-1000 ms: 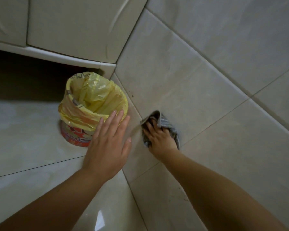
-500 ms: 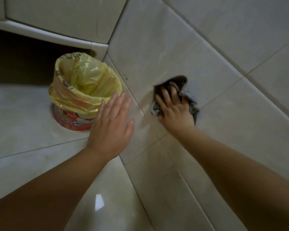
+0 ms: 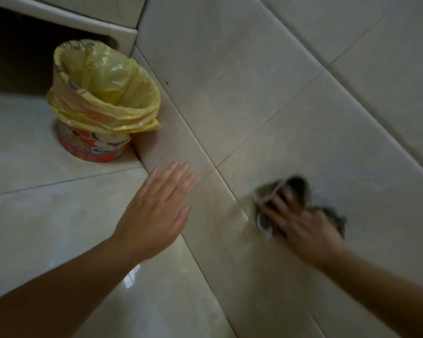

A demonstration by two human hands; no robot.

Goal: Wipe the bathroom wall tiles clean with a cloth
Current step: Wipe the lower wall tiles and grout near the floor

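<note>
1. Right grip [image 3: 300,225], blurred, fingers spread, presses the cloth [image 3: 266,195] against the wall tiles [image 3: 230,81]
2. Cloth: grey, crumpled, bunched under and around that grip
3. Left grip [image 3: 156,211]: fingers straight, holding nothing

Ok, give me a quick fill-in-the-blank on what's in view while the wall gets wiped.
1. The right hand presses the ___ cloth on the wall tiles.
2. The bin is lined with a ___ bag.
3. The left hand, fingers straight, holds ___.
Missing words: grey; yellow; nothing.
</note>
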